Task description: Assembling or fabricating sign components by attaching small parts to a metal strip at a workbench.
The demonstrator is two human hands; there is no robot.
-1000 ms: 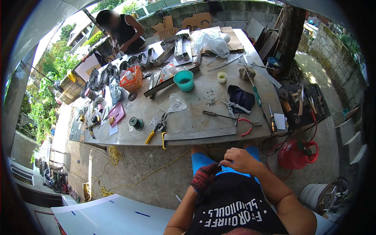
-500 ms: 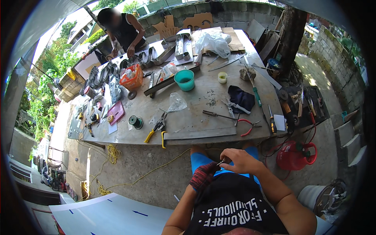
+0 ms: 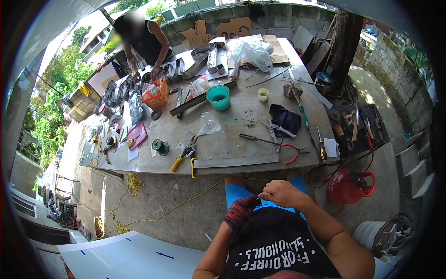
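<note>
My left hand [image 3: 242, 211], in a red and black knitted glove, is closed in front of my lap. A small thin metal-looking piece [image 3: 261, 202] sticks out at its fingertips; its exact kind is too small to tell. My bare right hand [image 3: 280, 193] is closed beside it, thumb and fingers pinched at the same spot; what lies inside its fingers is hidden. Ahead of my hands, at the table's near edge, lie a flat metal strip [image 3: 237, 161], yellow-handled snips [image 3: 185, 154] and red-handled pliers [image 3: 294, 152].
The long work table [image 3: 223, 142] bears a teal bucket [image 3: 218, 98], an orange basket [image 3: 155, 95], a wire spool [image 3: 160, 147] and a dark cloth [image 3: 284, 120]. Across it a person [image 3: 147, 44] handles metal pieces. A red gas cylinder [image 3: 344, 187] stands right; a yellow cord [image 3: 172, 211] crosses the floor.
My right hand's fingers, raised and curled over the small piece before, are now more closed and turned lower beside my left hand. The left hand has barely moved.
</note>
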